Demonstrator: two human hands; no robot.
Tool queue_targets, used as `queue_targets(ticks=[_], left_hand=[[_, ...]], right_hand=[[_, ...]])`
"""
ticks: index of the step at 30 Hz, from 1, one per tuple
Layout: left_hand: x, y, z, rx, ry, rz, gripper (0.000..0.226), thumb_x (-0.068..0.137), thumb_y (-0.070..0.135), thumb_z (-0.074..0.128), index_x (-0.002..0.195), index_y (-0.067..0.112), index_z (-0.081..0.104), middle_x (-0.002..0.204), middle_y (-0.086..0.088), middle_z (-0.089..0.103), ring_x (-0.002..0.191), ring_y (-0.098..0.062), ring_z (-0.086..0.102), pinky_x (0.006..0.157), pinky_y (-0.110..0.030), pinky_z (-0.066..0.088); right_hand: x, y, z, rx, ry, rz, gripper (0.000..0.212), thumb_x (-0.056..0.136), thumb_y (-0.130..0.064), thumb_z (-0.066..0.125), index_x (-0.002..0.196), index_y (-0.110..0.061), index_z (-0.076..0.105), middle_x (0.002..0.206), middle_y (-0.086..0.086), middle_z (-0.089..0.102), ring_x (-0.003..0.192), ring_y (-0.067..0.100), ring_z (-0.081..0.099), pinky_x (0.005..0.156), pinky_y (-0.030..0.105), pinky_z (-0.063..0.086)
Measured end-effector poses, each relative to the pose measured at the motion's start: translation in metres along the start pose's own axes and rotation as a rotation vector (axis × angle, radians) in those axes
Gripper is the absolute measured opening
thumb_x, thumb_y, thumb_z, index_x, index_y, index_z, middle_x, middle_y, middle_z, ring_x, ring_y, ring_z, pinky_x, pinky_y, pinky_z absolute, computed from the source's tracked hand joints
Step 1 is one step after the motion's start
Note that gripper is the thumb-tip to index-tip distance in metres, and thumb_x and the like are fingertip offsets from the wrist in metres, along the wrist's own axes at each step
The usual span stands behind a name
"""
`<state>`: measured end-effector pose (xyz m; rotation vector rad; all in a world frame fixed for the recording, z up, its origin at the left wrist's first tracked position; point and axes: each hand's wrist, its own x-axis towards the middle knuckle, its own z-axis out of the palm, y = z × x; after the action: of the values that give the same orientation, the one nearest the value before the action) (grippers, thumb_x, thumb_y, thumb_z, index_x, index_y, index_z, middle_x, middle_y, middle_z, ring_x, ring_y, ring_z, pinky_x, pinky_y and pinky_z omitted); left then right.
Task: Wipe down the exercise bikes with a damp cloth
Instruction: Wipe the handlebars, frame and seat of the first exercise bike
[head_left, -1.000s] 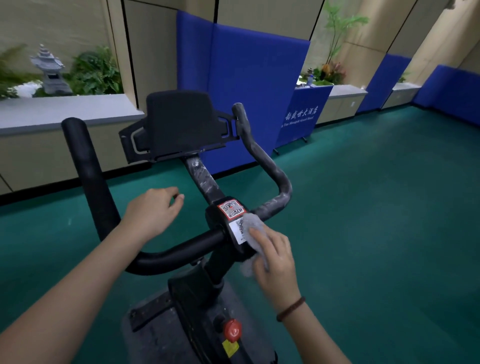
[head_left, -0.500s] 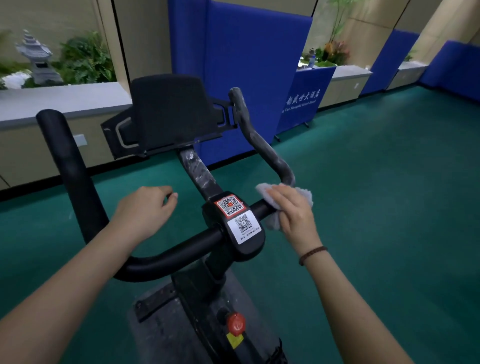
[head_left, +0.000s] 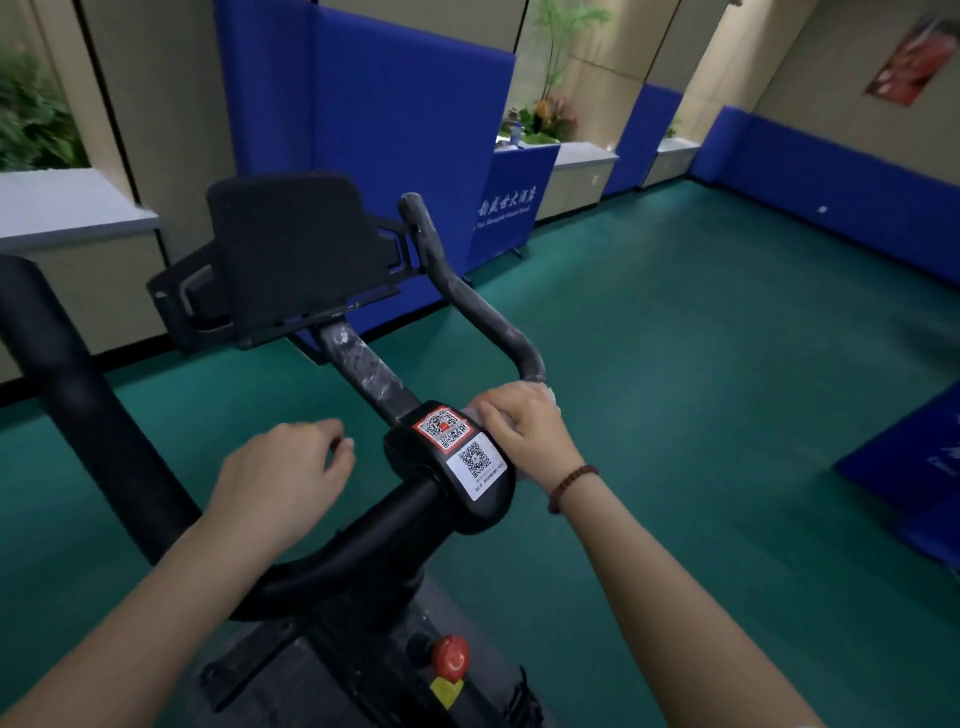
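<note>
White cloth (head_left: 551, 396) is clenched in right grip (head_left: 524, 434) and pressed round exercise bike handlebar (head_left: 470, 305); left grip (head_left: 283, 480) is held loosely curled, grasping nothing.

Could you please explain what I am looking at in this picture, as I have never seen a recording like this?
There is no robot here. The picture comes from a wide-angle camera worn on a person's head, looking forward and down, so the two forearms reaching in from the bottom are the wearer's own. In front stands an exercise bike: a black handlebar, a centre clamp bearing two QR-code stickers, a dark holder beyond it, and a red knob lower down. The right hand grips a pale cloth round the handlebar just right of the clamp; the fingers hide most of the cloth. The left hand is over the bar's left side, fingers loosely curled, holding nothing. The bike stands on a green floor.
</note>
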<state>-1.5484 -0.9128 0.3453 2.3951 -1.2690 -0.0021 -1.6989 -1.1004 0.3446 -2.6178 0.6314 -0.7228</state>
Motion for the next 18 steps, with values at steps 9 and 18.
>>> queue_targets(ticks=[9,18], left_hand=[[-0.003,-0.001,-0.002,0.034,-0.027,0.001,0.027,0.095,0.038,0.033,0.091,0.021,0.054,0.072,0.006,0.056,0.066,-0.016,0.051,0.045,-0.025,0.029],[-0.003,0.007,-0.008,0.102,-0.015,0.029,0.023,0.093,0.037,0.037,0.084,0.024,0.053,0.077,0.008,0.059,0.069,-0.012,0.058,0.046,-0.018,0.028]], right_hand=[[0.017,0.007,0.003,0.004,0.035,0.173,0.044,0.080,-0.038,0.038,0.038,-0.026,0.038,0.038,-0.011,0.042,0.046,0.003,0.043,0.082,0.028,0.037],[0.021,0.038,0.008,0.016,0.042,-0.095,0.039,0.082,-0.029,0.041,0.051,-0.012,0.055,0.047,-0.003,0.051,0.049,0.009,0.042,0.064,0.022,0.033]])
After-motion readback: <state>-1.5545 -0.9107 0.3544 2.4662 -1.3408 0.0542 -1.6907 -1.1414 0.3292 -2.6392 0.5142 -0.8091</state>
